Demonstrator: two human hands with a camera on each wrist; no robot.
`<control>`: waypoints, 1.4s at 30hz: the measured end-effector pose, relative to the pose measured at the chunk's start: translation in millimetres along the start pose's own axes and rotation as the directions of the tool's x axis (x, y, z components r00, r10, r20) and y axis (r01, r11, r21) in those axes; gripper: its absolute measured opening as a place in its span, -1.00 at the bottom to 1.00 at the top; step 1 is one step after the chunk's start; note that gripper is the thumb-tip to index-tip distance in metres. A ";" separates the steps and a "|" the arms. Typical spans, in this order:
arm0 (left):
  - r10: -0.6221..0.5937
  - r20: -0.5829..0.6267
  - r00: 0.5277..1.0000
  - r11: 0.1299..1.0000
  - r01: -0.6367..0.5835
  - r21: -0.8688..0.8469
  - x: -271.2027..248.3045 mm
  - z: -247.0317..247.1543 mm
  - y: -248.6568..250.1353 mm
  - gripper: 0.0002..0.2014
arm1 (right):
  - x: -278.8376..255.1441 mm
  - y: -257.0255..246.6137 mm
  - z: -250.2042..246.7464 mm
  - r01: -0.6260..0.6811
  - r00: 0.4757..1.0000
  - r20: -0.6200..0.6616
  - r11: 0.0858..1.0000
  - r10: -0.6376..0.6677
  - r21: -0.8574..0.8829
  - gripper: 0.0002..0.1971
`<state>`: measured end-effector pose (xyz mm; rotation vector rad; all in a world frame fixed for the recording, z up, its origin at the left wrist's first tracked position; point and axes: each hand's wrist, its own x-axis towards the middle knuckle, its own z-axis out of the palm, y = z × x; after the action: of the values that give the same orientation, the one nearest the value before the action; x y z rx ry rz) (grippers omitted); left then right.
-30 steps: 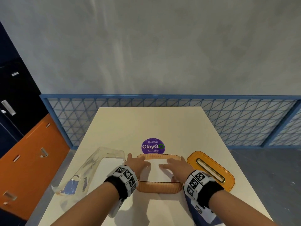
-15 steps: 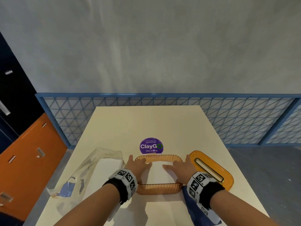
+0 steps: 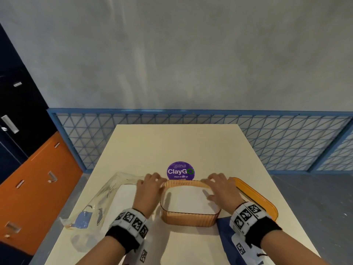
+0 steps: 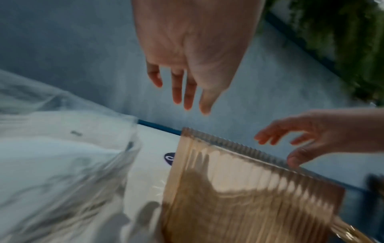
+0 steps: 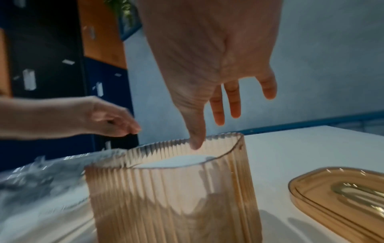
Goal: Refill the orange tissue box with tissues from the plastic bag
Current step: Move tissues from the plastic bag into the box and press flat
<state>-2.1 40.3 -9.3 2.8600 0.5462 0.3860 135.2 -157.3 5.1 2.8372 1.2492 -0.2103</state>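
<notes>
Now the orange tissue box (image 3: 189, 217) sits open, tissues (image 3: 188, 201) inside, its lid (image 3: 254, 199) just beside it on the right and the plastic bag (image 3: 95, 205) on the left. Left hand (image 3: 150, 190) and right hand (image 3: 222, 190) hover at its far rim, fingers relaxed and holding nothing. Fitting the lid squarely, slot over the tissues, likely comes next.

Two hands (image 3: 150, 188) (image 3: 222, 190), one orange tissue box (image 3: 189, 219), one lid (image 3: 256, 197), one plastic bag (image 3: 99, 199), one sticker (image 3: 180, 170)
</notes>
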 end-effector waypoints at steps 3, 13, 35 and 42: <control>-0.351 -0.075 0.934 0.936 0.346 -0.063 -11.8 2.4 -38.6 -0.75 | -3.3 10.7 2.4 -0.140 0.989 0.087 0.951 0.121 0.275 -0.42; -0.683 0.313 0.660 0.729 0.595 0.339 -30.7 56.8 -77.1 -0.23 | 2.1 15.7 16.4 -0.321 0.923 0.347 0.828 0.166 0.459 -0.41; -0.605 0.365 0.708 0.796 0.546 0.259 -32.5 48.8 -78.6 -0.67 | 0.4 13.9 15.0 -0.340 0.917 0.359 0.812 0.174 0.475 -0.40; -0.506 0.213 0.836 0.862 0.488 0.135 -30.3 -18.0 -61.5 -0.69 | -1.4 11.6 -4.6 -0.316 0.930 0.325 0.823 0.171 0.471 -0.42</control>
<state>-55.0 87.3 -13.9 2.6307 1.2321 -0.0759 143.4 -165.7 9.6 3.2053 0.8515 -1.0317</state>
